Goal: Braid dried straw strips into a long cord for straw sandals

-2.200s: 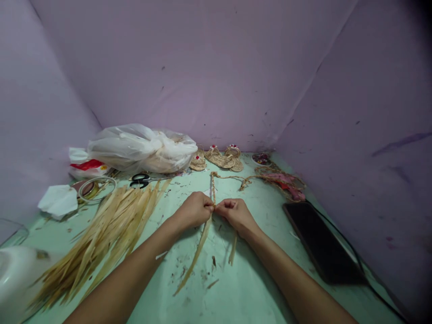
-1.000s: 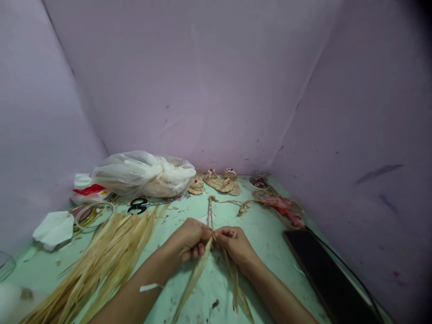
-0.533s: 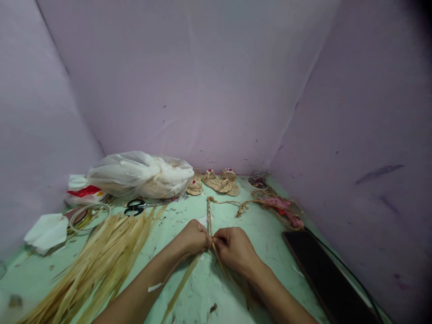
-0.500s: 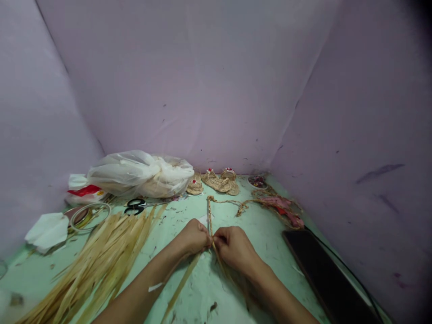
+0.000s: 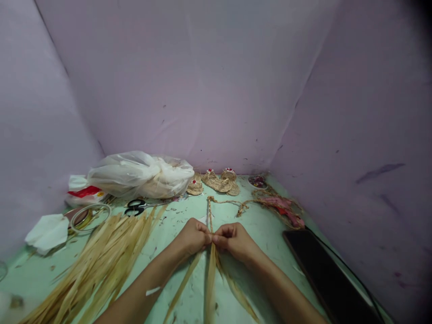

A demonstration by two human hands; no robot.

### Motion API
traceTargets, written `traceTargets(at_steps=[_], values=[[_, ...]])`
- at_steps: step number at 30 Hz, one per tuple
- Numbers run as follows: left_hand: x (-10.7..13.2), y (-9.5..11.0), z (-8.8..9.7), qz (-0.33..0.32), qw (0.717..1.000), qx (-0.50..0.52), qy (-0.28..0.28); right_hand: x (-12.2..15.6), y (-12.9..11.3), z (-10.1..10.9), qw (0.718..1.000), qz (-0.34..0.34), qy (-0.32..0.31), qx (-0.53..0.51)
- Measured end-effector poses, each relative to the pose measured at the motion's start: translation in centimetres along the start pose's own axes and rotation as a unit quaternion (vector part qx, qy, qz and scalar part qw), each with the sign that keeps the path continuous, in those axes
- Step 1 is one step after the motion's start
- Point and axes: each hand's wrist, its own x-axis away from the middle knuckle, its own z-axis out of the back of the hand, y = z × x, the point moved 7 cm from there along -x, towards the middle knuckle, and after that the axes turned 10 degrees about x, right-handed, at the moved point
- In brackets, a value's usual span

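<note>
My left hand [image 5: 191,237] and my right hand [image 5: 234,239] meet at the middle of the green table [image 5: 270,234], both pinched on a braided straw cord [image 5: 209,211]. The braid runs away from my fingers toward the back of the table. Three loose straw strips [image 5: 211,281] hang from the pinch toward me and fan out. Fingers of both hands are curled tight around the strips at the braid's near end.
A heap of dry straw strips [image 5: 101,261] lies left. Black scissors [image 5: 137,207], tape rolls [image 5: 88,214], white tissue [image 5: 47,230] and a plastic bag [image 5: 141,173] sit behind it. Small woven straw sandals [image 5: 219,180] stand at the back. A dark phone [image 5: 330,274] lies right.
The camera tilted up, so the table sits lower in view. My hands stayed joined at the braid; the loose strips now spread in three toward me, one crossed to the middle.
</note>
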Motion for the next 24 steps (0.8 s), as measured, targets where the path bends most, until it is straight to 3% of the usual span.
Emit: traceTargets(at_steps=[6,10,17,22,24], values=[[0.0,0.2,-0.2,-0.029,0.998,0.053,-0.026,0.9,-0.9,-0.1,0.998,-0.006,0.065,-0.013],[0.1,0.2,-0.4,-0.055,0.997,0.039,-0.037,1.1,-0.6,-0.7,0.999,-0.033,0.035,-0.021],[0.2,0.4,-0.4,-0.072,0.995,-0.016,-0.069,-0.1,0.0,-0.1,0.996,0.032,0.037,0.071],[0.7,0.6,-0.7,-0.037,0.989,-0.027,-0.143,-0.1,0.3,-0.2,0.999,0.008,0.031,0.005],[0.8,0.5,-0.6,-0.031,0.989,-0.030,-0.142,0.1,0.3,-0.2,0.999,-0.014,0.031,-0.036]])
